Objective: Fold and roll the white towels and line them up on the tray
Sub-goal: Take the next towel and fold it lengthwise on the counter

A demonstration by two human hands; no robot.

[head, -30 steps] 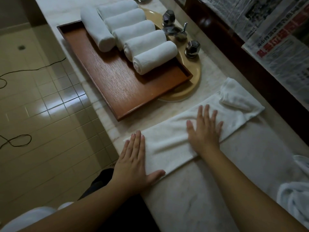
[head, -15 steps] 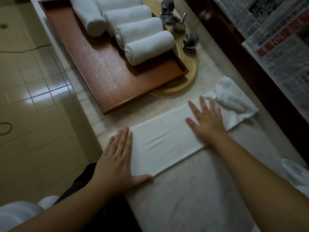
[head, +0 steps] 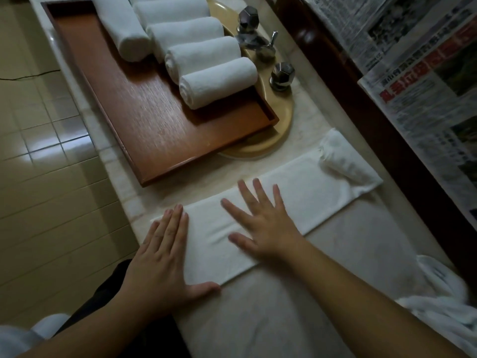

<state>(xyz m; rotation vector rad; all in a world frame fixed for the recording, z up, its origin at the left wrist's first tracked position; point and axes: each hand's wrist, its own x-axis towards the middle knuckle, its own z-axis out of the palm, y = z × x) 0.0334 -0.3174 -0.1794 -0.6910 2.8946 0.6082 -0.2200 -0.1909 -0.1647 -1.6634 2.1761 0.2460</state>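
**Smoothing the folded strip before the roll**

The wooden tray (head: 144, 120) held rolled towels (head: 219, 82) in a row. On the marble counter (head: 284, 319), the folded towel (head: 309, 187) lay flat beneath both palms. Left hand (head: 160, 262) pinned the near end, fingers straight; right hand (head: 263, 226) pressed mid-strip, fingers splayed. Flattening every wrinkle first should give a tighter, even roll.

The folded towel (head: 291, 192) on the worktop (head: 271, 313) was plain white, as were the rolled towels (head: 204, 60) on the reddish-brown, wood-grained tray (head: 144, 120). The worktop was pale, faintly veined marble. The basin (head: 281, 125) was mustard yellow, the taps (head: 282, 74) dull silver, the floor (head: 46, 161) beige tile. The newspaper (head: 426, 81) at the far right carried red headline characters.
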